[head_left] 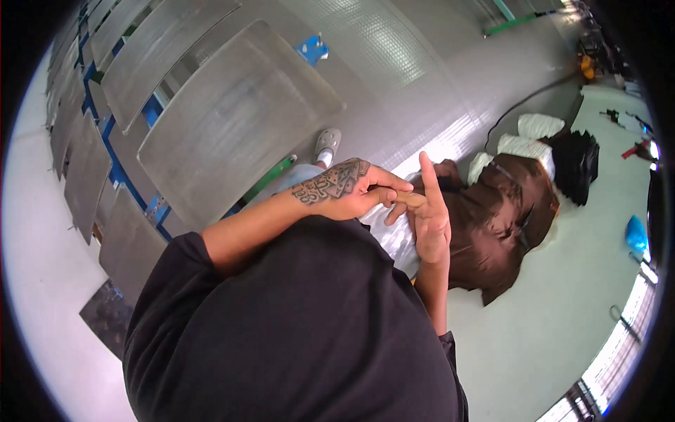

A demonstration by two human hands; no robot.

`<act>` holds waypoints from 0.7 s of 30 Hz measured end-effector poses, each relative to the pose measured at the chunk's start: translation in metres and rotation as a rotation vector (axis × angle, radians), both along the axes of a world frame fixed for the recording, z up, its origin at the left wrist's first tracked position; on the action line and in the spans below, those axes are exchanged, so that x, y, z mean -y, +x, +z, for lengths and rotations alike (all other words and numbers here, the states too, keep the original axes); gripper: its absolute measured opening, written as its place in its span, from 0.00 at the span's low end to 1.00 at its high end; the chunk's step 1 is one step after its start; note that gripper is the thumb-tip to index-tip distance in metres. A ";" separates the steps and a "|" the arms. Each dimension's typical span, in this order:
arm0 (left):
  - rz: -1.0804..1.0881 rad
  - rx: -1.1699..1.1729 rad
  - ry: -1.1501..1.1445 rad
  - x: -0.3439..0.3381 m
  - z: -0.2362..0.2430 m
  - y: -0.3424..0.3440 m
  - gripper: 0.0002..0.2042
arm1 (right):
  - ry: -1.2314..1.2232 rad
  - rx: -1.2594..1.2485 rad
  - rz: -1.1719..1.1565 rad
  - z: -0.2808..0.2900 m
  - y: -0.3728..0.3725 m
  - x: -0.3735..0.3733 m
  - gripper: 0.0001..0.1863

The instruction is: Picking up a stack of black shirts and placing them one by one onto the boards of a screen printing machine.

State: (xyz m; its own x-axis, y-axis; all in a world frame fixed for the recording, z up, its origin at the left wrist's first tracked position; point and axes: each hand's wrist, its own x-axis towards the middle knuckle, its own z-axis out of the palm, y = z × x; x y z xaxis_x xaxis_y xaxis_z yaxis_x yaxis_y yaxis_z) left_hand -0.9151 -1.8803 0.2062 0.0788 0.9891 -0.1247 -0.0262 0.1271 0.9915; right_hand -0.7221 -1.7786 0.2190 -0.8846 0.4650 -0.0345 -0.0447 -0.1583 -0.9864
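My left hand (351, 188), with dark markings on its back, is closed around a finger of my right hand (433, 228) in front of my body. The right hand's index finger points up and out, and its other fingers are partly bent. Just beyond and beside the hands, a crumpled brown garment (499, 232) lies on a pale tabletop (548, 330). Some white shiny material (390, 239) shows beneath my hands.
Grey metal boards (232, 119) on blue frames stand in rows at the left. My foot in a pale clog (327, 144) is on the grey floor. Folded white bundles (524, 148), a black pile (576, 169) and a blue bag (636, 235) sit at the right.
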 end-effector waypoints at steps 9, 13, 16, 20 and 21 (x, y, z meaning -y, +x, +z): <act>0.039 0.009 0.013 -0.123 0.020 -0.104 0.14 | 0.056 0.080 0.117 0.028 -0.110 -0.132 0.56; 0.235 0.017 -0.115 -0.172 0.018 -0.125 0.15 | 0.011 0.140 0.220 0.023 -0.145 -0.188 0.56; 0.309 -0.004 -0.200 -0.217 0.019 -0.136 0.16 | -0.046 0.093 0.225 0.022 -0.173 -0.228 0.59; 0.399 0.175 -0.145 -0.281 0.007 -0.141 0.13 | -0.080 0.173 0.327 0.026 -0.179 -0.317 0.70; 0.435 0.273 -0.088 -0.298 0.003 -0.140 0.13 | -0.075 0.185 0.319 0.025 -0.177 -0.339 0.70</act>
